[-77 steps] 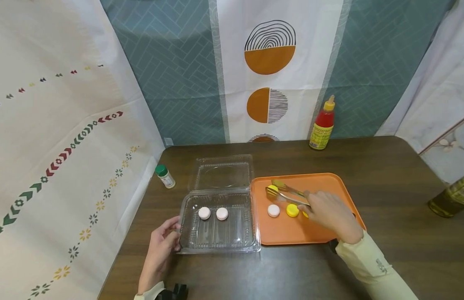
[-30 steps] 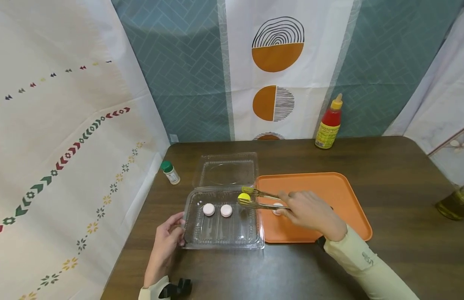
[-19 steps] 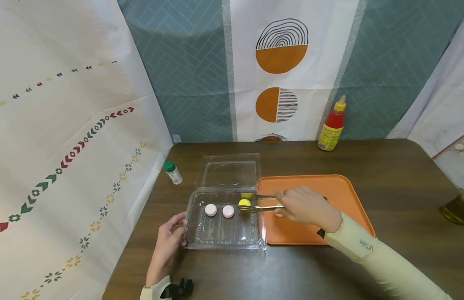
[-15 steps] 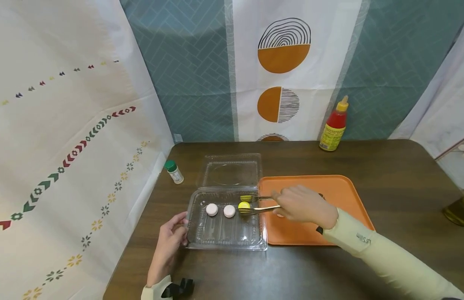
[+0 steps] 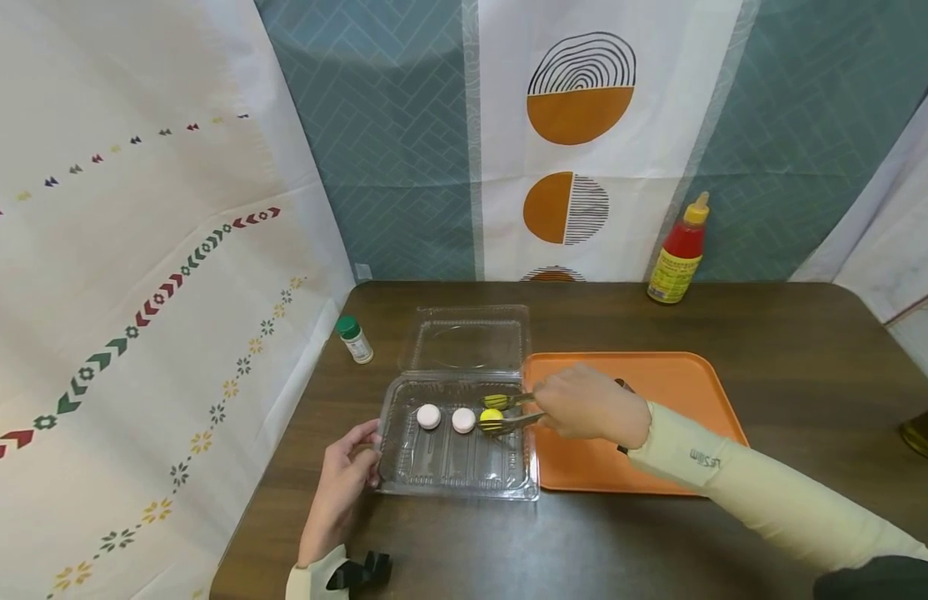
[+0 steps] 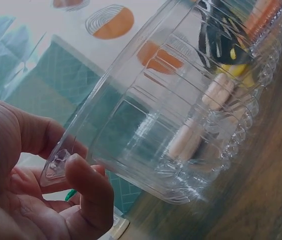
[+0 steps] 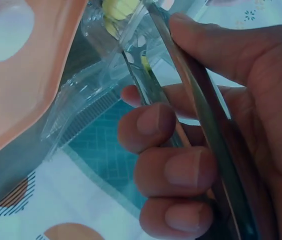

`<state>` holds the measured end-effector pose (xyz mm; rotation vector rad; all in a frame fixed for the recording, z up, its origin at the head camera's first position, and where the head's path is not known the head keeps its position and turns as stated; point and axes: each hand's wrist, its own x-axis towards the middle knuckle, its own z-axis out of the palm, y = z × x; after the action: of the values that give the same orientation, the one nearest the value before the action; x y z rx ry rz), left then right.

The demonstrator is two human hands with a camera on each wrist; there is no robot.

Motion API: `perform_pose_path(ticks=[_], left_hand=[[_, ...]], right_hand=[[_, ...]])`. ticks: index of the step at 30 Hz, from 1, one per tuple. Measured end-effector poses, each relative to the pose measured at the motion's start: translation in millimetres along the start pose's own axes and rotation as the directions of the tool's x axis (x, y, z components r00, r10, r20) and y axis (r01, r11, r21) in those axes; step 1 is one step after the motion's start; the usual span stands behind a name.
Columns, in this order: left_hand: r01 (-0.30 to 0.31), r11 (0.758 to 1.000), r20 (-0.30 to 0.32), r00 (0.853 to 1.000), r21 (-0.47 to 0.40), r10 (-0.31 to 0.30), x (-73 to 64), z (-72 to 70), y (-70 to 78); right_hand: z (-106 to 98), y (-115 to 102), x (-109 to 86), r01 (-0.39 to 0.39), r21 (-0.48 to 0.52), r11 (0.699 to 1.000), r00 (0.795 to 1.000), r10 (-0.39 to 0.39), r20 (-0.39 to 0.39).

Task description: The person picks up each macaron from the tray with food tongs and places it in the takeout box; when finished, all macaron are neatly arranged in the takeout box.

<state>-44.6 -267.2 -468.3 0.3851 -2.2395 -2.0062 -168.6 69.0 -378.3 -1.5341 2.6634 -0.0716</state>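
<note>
My left hand [image 5: 344, 475] pinches the left rim of a clear plastic clamshell container [image 5: 458, 479]; the left wrist view shows thumb and fingers on its corner. My right hand [image 5: 587, 406] grips metal tongs [image 5: 512, 422], which reach over the container's right side. Their arms stand apart around a yellow macaron [image 5: 491, 414], the nearer one overlapping it. Whether they still press it I cannot tell. Two white macarons [image 5: 429, 417] lie to its left in a row. On the orange tray [image 5: 666, 392], a white macaron [image 7: 6, 30] shows in the right wrist view; my hand hides it in the head view.
The container's lid [image 5: 471, 337] lies folded back behind it. A green-capped shaker [image 5: 356, 340] stands at the table's left edge. At the back right is a red sauce bottle [image 5: 677, 254], and a dark bottle [image 5: 925, 432] stands at the far right.
The tongs have carried the yellow macaron from the tray leftward into the container and lowered it beside the white ones. Their arms have spread. My left hand has kept its hold on the rim.
</note>
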Motion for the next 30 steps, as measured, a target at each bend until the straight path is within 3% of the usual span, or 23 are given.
perform_pose_path(ticks=[3, 13, 22, 30], left_hand=[[-0.006, 1.0, 0.002, 1.0, 0.001, 0.006, 0.4, 0.4, -0.1], [-0.026, 1.0, 0.011, 1.0, 0.008, 0.026, 1.4, -0.6, -0.5], [-0.032, 0.999, -0.001, 0.999, 0.005, 0.032, -0.4, 0.0, -0.3], [-0.035, 0.999, 0.004, 0.999, 0.019, 0.035, 0.6, 0.3, -1.0]], right_hand=[[-1, -2, 0.3, -0.01, 0.018, 1.0, 1.0, 0.01, 0.011], [-12, -4, -12.1, -0.176, 0.111, 0.978, 0.981, 0.166, 0.097], [2, -1, -30.7, -0.146, 0.123, 0.982, 0.988, 0.151, -0.036], [13, -2, -50.0, -0.2, 0.13, 0.971, 0.967, 0.217, -0.133]])
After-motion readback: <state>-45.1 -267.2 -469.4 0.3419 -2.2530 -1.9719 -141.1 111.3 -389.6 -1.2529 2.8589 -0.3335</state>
